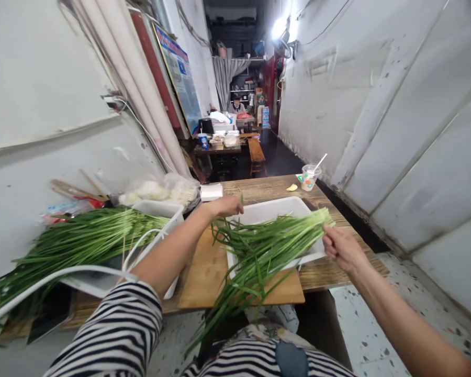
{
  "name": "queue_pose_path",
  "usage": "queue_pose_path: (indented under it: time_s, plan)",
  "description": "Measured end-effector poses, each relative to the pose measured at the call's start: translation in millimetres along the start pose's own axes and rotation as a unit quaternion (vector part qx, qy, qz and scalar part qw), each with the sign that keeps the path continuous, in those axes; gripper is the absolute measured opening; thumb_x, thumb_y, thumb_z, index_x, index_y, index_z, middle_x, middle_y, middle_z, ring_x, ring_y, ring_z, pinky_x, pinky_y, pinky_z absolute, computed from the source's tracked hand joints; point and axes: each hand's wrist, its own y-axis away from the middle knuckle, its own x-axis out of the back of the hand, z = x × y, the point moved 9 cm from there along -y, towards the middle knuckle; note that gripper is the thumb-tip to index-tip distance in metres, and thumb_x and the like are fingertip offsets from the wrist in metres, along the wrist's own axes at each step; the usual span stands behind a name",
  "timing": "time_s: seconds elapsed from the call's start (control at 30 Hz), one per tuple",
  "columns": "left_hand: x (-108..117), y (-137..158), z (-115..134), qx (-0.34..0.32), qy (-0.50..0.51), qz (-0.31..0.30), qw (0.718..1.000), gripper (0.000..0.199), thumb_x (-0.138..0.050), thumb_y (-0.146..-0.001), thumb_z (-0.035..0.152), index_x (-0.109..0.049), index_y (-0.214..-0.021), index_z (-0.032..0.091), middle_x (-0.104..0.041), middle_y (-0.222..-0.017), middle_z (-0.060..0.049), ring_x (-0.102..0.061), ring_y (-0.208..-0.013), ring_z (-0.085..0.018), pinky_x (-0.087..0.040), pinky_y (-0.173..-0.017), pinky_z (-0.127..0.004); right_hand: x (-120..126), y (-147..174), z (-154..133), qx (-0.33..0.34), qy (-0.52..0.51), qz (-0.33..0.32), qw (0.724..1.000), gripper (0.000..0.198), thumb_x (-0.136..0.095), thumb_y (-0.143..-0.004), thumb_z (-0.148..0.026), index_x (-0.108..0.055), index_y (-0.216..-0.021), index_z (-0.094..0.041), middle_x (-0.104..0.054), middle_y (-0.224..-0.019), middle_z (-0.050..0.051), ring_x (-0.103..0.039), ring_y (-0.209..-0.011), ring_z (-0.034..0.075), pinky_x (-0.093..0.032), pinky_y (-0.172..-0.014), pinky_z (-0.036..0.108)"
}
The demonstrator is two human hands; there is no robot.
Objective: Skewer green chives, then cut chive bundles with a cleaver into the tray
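So the bunch of long greens (275,238) is right between the two hands, lying across a white tray (267,209). The pale stem ends are up by the right hand (343,248), whose fingers are closed on them. The leafy ends fan out below the left hand (226,206), some drooping past the near edge of a wooden cutting board (204,272). Left hand is curled just above the leaves with a little green bit at its fingertips; can't really tell if it's gripping that or not.

All of this is on a wooden worktop (255,183). Off to the left of the left hand there's another big heap of greens (86,235) in a white basin (176,212), with clear plastic bags (160,191) behind it. Just beyond the left hand is a small white box (211,192). Farther out, past the right hand, a clear cup (309,178) stands near a yellowish scrap (292,187).
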Motion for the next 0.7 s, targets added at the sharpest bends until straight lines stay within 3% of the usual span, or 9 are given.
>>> queue_pose_path:
  time_s: [0.07, 0.2, 0.33, 0.4, 0.47, 0.57, 0.7]
  plan:
    - [-0.6, -10.8, 7.6, -0.007, -0.029, -0.042, 0.999, 0.021, -0.065, -0.068, 0.007, -0.076, -0.079, 0.021, -0.075, -0.075, 0.000, -0.065, -0.072, -0.013, -0.041, -0.066, -0.019, 19.8, 1.5, 24.0, 0.002, 0.075, 0.026, 0.997, 0.055, -0.068, -0.066, -0.068, -0.039, -0.056, -0.022, -0.041, -0.039, -0.006, -0.027, -0.030, 0.005, -0.018, -0.031, 0.021]
    - [-16.6, -35.7, 55.0, -0.080, -0.036, -0.078, 0.993, 0.027, -0.063, -0.076, 0.017, -0.075, -0.099, 0.022, -0.076, -0.094, -0.002, -0.066, -0.084, -0.015, -0.041, -0.072, -0.018, 39.7, 3.9, 30.1, 0.045, 0.178, 0.047, 0.982, 0.052, -0.061, -0.072, -0.068, -0.046, -0.056, -0.021, -0.043, -0.038, -0.004, -0.030, -0.031, 0.007, -0.020, -0.033, 0.023]
    - [-83.4, -61.0, 104.6, -0.126, -0.064, -0.101, 0.985, 0.029, -0.066, -0.073, 0.016, -0.075, -0.099, 0.025, -0.075, -0.101, -0.002, -0.065, -0.090, -0.016, -0.043, -0.078, -0.020, 42.4, 2.8, 30.6, 0.059, 0.201, 0.038, 0.977, 0.051, -0.058, -0.075, -0.067, -0.047, -0.056, -0.021, -0.041, -0.037, -0.004, -0.029, -0.033, 0.008, -0.020, -0.036, 0.024]
    - [-115.6, -72.0, 107.1, -0.084, -0.109, -0.091, 0.986, 0.026, -0.070, -0.069, 0.017, -0.076, -0.093, 0.023, -0.074, -0.098, -0.006, -0.065, -0.092, -0.020, -0.044, -0.078, -0.023, 41.2, 3.7, 30.3, 0.060, 0.197, 0.033, 0.978, 0.052, -0.058, -0.075, -0.067, -0.046, -0.055, -0.021, -0.040, -0.037, -0.004, -0.029, -0.035, 0.008, -0.021, -0.037, 0.024]
    - [-134.4, -78.0, 103.5, -0.055, -0.131, -0.072, 0.987, 0.019, -0.066, -0.074, 0.019, -0.076, -0.090, 0.019, -0.073, -0.097, -0.010, -0.064, -0.095, -0.024, -0.045, -0.080, -0.026, 38.7, 6.0, 28.4, 0.065, 0.187, 0.027, 0.980, 0.052, -0.057, -0.075, -0.069, -0.046, -0.056, -0.021, -0.039, -0.037, -0.005, -0.029, -0.036, 0.008, -0.022, -0.039, 0.024]
    - [-141.6, -80.9, 95.2, -0.045, -0.126, -0.053, 0.989, 0.024, -0.053, -0.084, 0.022, -0.076, -0.093, 0.018, -0.072, -0.101, -0.012, -0.064, -0.098, -0.024, -0.044, -0.083, -0.028, 35.2, 9.2, 25.8, 0.067, 0.167, 0.018, 0.983, 0.053, -0.058, -0.073, -0.071, -0.046, -0.057, -0.021, -0.037, -0.037, -0.005, -0.027, -0.036, 0.008, -0.021, -0.039, 0.024]
    - [-141.4, -83.4, 89.7, -0.026, -0.123, -0.057, 0.990, 0.019, -0.059, -0.080, 0.022, -0.075, -0.087, 0.019, -0.072, -0.095, -0.010, -0.064, -0.095, -0.024, -0.046, -0.083, -0.028, 34.5, 8.8, 22.7, 0.064, 0.146, 0.018, 0.987, 0.052, -0.061, -0.072, -0.070, -0.051, -0.061, -0.020, -0.037, -0.037, -0.006, -0.026, -0.035, 0.007, -0.018, -0.037, 0.023]
